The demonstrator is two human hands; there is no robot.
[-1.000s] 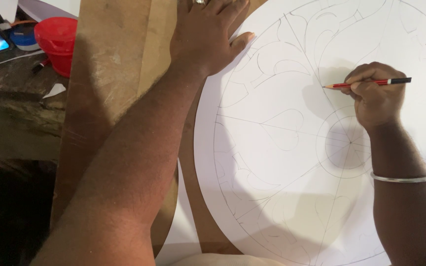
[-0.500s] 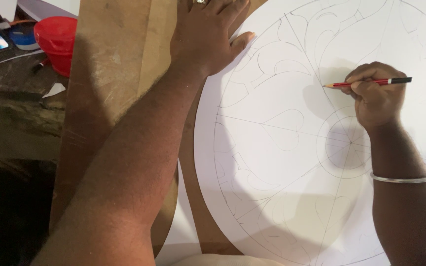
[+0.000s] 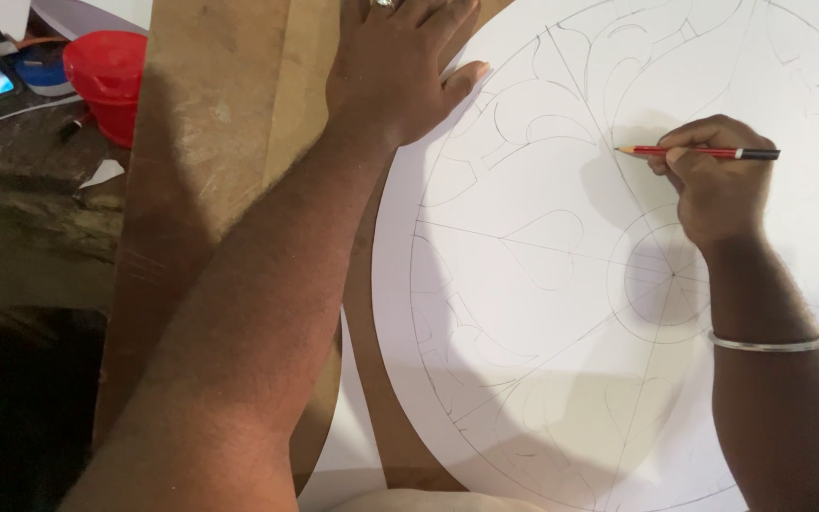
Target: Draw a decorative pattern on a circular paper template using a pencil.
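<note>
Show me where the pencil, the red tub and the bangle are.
pencil [image 3: 699,152], head view, middle of its red shaft.
red tub [image 3: 106,71], head view, its side wall.
bangle [image 3: 770,344], head view, band on right wrist.

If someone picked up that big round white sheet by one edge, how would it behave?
The big round white paper sheet looks thin and lies flat on the brown wooden board, so it would probably droop and bend. The left hand pressing its edge suggests it slides easily. It likely creases readily.

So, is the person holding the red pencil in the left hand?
No, the red pencil is held in the right hand, while the left hand lies flat at the edge of the round white sheet.
</note>
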